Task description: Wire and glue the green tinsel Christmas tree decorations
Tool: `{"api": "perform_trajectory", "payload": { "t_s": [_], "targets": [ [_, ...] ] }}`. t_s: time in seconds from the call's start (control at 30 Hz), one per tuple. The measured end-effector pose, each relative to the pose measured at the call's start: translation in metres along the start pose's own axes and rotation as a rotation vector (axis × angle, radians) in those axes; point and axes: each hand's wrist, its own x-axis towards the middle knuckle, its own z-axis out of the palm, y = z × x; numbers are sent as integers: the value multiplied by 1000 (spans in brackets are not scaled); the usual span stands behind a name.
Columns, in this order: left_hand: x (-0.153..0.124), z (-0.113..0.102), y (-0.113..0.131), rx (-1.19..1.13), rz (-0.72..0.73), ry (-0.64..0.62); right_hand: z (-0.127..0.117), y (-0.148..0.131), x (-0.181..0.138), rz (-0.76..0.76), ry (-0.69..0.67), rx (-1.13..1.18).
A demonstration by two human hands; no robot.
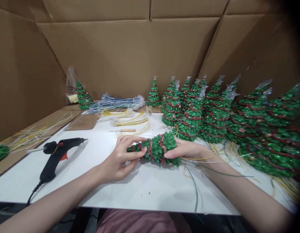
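A small green glittery Christmas tree [157, 148] with red garland lies on its side above the white table [145, 187], tip pointing left. My left hand [120, 158] pinches its narrow tip end, fingers closed around it. My right hand [186, 150] grips the wide base end from the right. Thin yellow and green wires [195, 181] trail from the base toward the table's front edge.
A black hot glue gun [56, 155] lies at the left, cord running off the front. Several finished trees [213, 113] crowd the right and back. Bundles of blue-white wires [118, 103] and yellow wires [130, 121] lie behind, with a wooden-handled awl [127, 130]. Cardboard walls surround the table.
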Motion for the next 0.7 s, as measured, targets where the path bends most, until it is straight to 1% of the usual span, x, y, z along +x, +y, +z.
{"api": "perform_trajectory", "payload": {
  "t_s": [0.07,0.2,0.43,0.53,0.7],
  "targets": [
    [0,0,-1,-8,-6,6,0,0,0,-3,-3,-2],
    [1,-1,-2,-7,2,24,2,0,0,4,33,33],
    [-1,-2,-1,2,10,86,1,3,-2,34,70,49],
    [-2,-2,-1,2,11,83,1,3,-2,24,62,41],
    [1,-1,1,-29,21,41,1,3,-2,22,61,39]
  ]
}}
